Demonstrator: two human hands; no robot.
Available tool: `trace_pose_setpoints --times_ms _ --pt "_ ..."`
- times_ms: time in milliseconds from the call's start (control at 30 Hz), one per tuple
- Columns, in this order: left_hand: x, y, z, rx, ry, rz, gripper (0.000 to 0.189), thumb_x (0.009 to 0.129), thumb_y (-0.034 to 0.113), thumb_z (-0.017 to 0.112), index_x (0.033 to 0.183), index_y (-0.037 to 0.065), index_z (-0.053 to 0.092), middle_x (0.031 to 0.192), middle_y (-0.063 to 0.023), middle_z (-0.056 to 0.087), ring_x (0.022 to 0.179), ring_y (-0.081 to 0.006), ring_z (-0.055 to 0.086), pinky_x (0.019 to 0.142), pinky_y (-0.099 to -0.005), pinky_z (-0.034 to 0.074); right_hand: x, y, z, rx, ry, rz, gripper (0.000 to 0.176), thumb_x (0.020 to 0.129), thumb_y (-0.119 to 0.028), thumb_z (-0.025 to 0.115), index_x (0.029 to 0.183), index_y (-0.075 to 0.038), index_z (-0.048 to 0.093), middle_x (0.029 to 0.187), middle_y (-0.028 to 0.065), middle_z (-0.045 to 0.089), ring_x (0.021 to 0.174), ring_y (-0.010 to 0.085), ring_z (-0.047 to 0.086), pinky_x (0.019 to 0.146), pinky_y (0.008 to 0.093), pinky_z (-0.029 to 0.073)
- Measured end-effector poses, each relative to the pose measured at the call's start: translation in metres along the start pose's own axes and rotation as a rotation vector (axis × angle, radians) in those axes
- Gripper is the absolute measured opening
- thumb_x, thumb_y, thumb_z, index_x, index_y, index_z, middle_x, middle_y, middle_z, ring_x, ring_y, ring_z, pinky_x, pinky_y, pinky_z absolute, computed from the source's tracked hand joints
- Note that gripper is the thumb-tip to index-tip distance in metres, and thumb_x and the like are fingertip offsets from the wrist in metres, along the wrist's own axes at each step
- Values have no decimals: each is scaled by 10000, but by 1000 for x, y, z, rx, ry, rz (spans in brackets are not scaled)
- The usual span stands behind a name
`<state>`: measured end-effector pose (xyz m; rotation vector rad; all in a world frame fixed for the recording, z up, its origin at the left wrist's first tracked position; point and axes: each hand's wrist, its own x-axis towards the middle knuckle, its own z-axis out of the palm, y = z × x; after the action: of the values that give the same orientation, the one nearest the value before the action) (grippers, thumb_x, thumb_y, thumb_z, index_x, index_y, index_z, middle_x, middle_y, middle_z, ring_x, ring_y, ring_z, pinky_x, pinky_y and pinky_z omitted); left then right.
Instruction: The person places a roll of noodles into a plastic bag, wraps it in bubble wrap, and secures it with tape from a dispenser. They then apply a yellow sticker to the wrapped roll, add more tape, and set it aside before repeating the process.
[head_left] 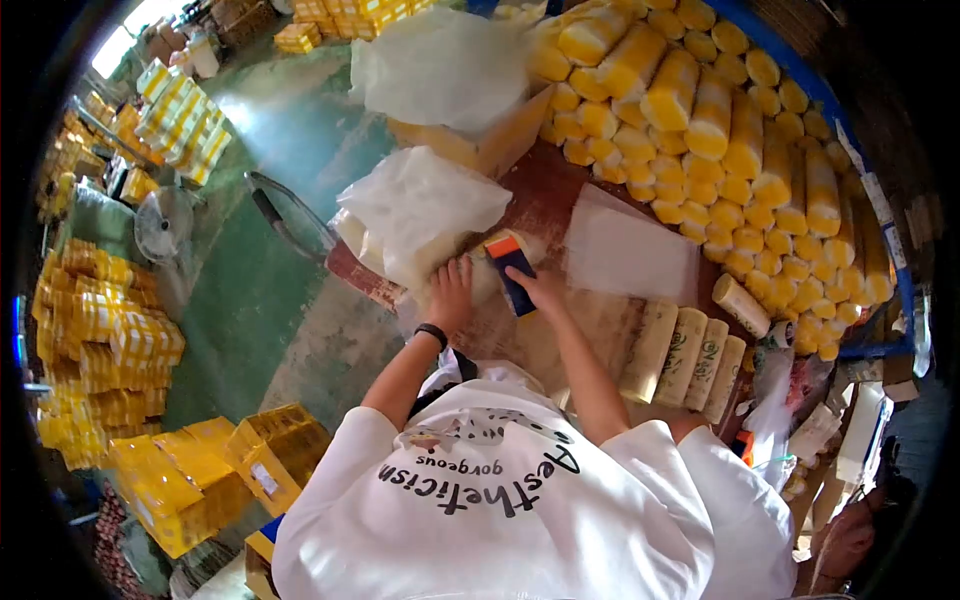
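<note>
Blue-and-orange box (510, 268), small and rectangular, sits tilted on the worn reddish table (545, 190), pinched by the right hand (543, 290). The left hand (452, 290) presses flat, fingers together, on crinkled white plastic (420, 210). Glossy yellow rolls (720, 130) heap beyond, and the floor (260, 290) is green.

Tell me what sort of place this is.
Probably a small packing workshop: a heap of yellow rolls beside the worktable, stacks of yellow boxes on the floor, and the right hand holding an orange-and-blue pack.
</note>
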<state>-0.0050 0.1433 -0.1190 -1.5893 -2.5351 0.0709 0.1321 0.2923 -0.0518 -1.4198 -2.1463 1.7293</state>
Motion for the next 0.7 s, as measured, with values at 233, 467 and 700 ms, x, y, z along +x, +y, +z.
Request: trace_pose_setpoints --times_ms 233,467,700 --pt "1 -4 -14 -62 21 3 948 609 296 702 1419 38 284 1148 -171 479 1034 -325 490 875 -412 407 -3 72 4 168 122 -251 580 737 -535 712 941 5 663 801 98 665 733 193 625 686 316 476" --pt "5 -9 -17 -224 -69 11 950 597 264 720 1408 23 287 1139 -172 483 996 -330 508 839 -423 418 -37 95 -8 6 11 121 715 656 -610 734 985 19 651 878 166 659 810 241 637 728 338 487" --pt "9 -13 -4 -192 -51 17 973 594 280 723 1415 23 267 1150 -180 482 1001 -338 511 844 -431 419 50 79 -19 -354 -87 -85 615 704 -428 740 1163 -45 593 1067 158 647 961 283 621 825 352 476"
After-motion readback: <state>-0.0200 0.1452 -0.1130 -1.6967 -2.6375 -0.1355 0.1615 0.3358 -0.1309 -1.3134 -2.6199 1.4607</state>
